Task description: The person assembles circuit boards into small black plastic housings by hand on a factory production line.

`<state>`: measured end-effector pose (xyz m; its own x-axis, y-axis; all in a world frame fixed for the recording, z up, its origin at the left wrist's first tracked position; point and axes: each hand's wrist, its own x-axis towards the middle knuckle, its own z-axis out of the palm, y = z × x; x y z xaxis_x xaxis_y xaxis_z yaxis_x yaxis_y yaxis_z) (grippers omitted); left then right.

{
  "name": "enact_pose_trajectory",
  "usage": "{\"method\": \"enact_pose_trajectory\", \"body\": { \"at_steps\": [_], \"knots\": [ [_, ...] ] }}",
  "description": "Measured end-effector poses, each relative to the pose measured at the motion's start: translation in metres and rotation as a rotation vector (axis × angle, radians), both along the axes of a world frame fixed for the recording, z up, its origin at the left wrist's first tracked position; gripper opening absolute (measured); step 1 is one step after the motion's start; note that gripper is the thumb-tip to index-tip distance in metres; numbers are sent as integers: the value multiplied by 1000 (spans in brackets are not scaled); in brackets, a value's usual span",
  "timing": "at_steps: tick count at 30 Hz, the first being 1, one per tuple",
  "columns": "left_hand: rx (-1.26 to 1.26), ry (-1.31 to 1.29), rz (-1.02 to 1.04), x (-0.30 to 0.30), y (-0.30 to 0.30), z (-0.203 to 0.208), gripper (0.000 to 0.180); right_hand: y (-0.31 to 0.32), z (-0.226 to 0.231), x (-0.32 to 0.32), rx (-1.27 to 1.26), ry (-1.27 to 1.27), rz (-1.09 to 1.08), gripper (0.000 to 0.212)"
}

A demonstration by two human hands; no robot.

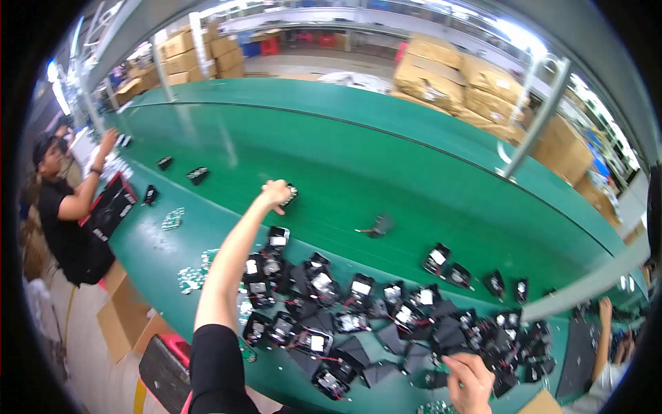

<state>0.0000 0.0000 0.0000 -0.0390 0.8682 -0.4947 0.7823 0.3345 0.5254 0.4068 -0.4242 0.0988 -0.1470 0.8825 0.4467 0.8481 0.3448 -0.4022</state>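
A long green worktop (152, 255) ran across the view, with a smooth green lane (331, 159) along its far side; beyond stood big stacks of brown cartons (431, 69), wrapped and not countable one by one. At the left a co-worker (65, 214) in black reached over the worktop, and at the right edge another person's forearm (603, 338) showed. The next largest thing was the heap of black housings (321, 283) spread over the near side of the worktop, a few dozen, too overlapped for an exact count. Judging by this layout, the work was only partway along: a small number of pieces lay out on the lane, while the heap, by far the greater share, seemed left to handle. The left hand (275, 194) reached onto the lane, thumb and fingers pinching one black housing (290, 196). The right hand (470, 381) hung at the heap's near edge, fingers bent; whether it gripped anything could not be told. Elsewhere on the lane were two dark pieces (197, 175) to the left, one grey wedge-shaped piece (380, 225) mid-lane, and at least four open housings (436, 258) to the right. Smallest were the loose circuit boards (191, 280), in several uncountable clusters.
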Motion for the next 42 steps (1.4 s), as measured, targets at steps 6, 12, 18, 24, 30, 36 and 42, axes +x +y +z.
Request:
{"method": "enact_pose_trajectory", "body": {
  "at_steps": [6, 12, 18, 24, 30, 36, 42],
  "knots": [
    [536, 616, 141, 1, -40, 40, 55, 22, 23, -8, -192, 21, -66, 33],
    [1109, 251, -1315, 146, -71, 87, 52, 48, 8, 15, -158, -26, -73, 33],
    [910, 290, -1528, 181, -58, 52, 22, 2, 24, 53, -192, -53, -371, 32],
    [1062, 279, -1147, 167, -71, 88, 21, -69, -12, 35, -515, 93, -140, 22],
    [429, -729, -277, 168, -216, 163, 30, -72, -23, 33, -491, -399, 150, 27],
    [-223, -1189, 25, 167, -372, 123, 46, -53, -32, 42, -538, -160, 277, 19],
    [-341, -1373, 61, 177, -431, 93, 53, -46, 21, 26, -855, 1147, 183, 12]
  ]
}}
